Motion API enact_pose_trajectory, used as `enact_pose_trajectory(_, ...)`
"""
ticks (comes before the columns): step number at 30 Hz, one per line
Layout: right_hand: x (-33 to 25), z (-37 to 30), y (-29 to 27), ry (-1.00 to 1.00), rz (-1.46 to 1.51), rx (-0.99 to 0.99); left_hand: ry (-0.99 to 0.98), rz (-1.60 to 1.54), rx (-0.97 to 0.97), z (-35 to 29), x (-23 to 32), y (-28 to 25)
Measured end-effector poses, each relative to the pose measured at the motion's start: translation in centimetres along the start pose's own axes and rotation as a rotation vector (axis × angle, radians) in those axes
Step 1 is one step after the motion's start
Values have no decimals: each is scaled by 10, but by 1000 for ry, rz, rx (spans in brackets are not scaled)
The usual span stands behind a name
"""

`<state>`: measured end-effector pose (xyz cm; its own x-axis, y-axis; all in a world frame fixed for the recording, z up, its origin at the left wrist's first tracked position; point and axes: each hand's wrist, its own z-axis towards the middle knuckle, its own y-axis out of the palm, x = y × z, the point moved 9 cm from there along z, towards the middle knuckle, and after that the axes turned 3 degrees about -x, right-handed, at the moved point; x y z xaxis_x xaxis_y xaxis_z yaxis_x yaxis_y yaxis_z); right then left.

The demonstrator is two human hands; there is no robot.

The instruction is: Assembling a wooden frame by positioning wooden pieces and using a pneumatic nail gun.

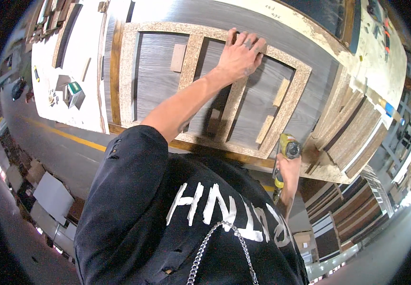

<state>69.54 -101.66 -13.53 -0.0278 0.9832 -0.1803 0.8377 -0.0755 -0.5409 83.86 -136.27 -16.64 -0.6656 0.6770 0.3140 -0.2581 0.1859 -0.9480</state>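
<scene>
A speckled particleboard frame with crossbars lies on a grey wood-grain panel. My left hand reaches across and curls its fingers over the frame's far rail. Beside the near right corner, my right hand grips a yellow-green and black power tool that looks like a nail gun. Its working end cannot be made out. Within the frame's openings are small wooden blocks: a pinkish one at the left and two pale ones along the right rail. Shadow covers part of the middle opening.
On the white bench surface at left lie a small green-topped box and a wood strip. Stacked boards stand at the right. A yellow line crosses the floor behind the bench at left.
</scene>
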Motion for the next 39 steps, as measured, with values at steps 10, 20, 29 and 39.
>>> enact_pose_trajectory(10,-11,4,2,-199,4,-43,73,64,42,-11,-15,-3)
enact_pose_trajectory(20,-10,2,-3,-117,-86,26,7,94,-4,-12,-25,-2)
enact_pose_trajectory(29,15,29,-4,-43,-275,-67,-38,-90,-212,-12,-30,-3)
enact_pose_trajectory(39,-31,0,-13,-207,-360,32,-170,-324,118,-25,-31,-7)
